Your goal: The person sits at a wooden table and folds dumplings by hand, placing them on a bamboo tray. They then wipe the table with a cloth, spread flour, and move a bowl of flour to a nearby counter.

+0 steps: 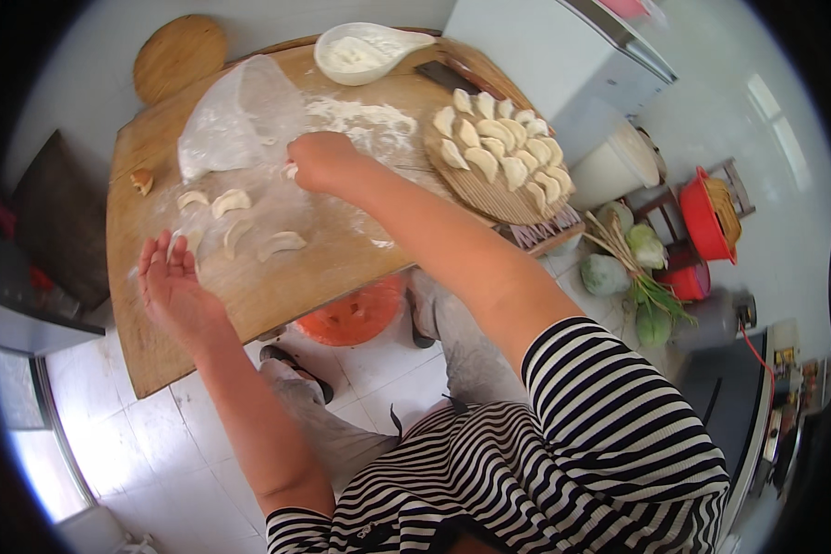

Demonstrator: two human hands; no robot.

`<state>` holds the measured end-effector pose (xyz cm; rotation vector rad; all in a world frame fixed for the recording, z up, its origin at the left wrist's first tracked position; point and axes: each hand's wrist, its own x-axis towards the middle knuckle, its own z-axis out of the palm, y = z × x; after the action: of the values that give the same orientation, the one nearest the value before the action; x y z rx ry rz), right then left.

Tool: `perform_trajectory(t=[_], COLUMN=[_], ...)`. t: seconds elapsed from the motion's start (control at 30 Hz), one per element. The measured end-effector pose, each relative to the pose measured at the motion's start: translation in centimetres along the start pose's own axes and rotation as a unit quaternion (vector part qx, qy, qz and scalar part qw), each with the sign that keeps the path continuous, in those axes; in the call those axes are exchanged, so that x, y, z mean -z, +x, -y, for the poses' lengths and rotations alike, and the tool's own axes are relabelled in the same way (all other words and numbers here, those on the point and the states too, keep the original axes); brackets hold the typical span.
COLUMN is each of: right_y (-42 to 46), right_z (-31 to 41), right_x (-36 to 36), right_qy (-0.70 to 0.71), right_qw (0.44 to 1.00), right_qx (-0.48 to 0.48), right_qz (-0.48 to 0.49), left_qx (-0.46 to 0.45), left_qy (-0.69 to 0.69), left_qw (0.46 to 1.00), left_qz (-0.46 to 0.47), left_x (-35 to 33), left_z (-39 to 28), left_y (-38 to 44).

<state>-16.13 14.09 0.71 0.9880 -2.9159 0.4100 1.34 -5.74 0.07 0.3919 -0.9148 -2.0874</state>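
Note:
My left hand (180, 291) is palm up over the near left part of a floured wooden board (346, 256), its fingers loosely spread and nothing in it. Just beyond its fingers lies a half-hidden dumpling (194, 241). Several more crescent dumplings, such as one at the back (231, 202) and one to the right (282, 242), rest between my hands. My right hand (324, 163) is curled low over the board, with a small white piece of dough (290, 172) showing at its fingers; most of it is hidden. Beside that hand lies a translucent plastic bag (242, 124).
A ridged round tray (467, 190) of dumplings stands at the right. Behind are a white scoop of flour (356, 55) and a dark-bladed knife (447, 76). A small brown piece of food (142, 181) lies left. An orange stool (353, 315) is under the board's near edge.

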Motion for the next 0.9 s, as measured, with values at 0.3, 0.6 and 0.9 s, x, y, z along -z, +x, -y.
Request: perform_trajectory(t=[0.3,0.6,0.9], right_y=[-19.4,-26.9,-27.0], right_z=[-5.5,-12.4,-12.3], right_x=[10.0,10.8,10.9], right_qy=[0.159,-0.038,-0.139], right_qw=[0.95,0.901,0.906], right_qx=[-0.234,-0.419,-0.368], right_qz=[-0.133,-0.102,-0.154], left_qx=[-0.002,0.006,0.01], left_qy=[0.014,0.02,-0.007], left_qw=[1.0,1.0,1.0], left_qz=[0.009,0.02,0.022], left_x=[0.7,0.2,0.4], left_z=[-0.7,-0.3,0.1], left_y=[0.2,-0.1,-0.1])
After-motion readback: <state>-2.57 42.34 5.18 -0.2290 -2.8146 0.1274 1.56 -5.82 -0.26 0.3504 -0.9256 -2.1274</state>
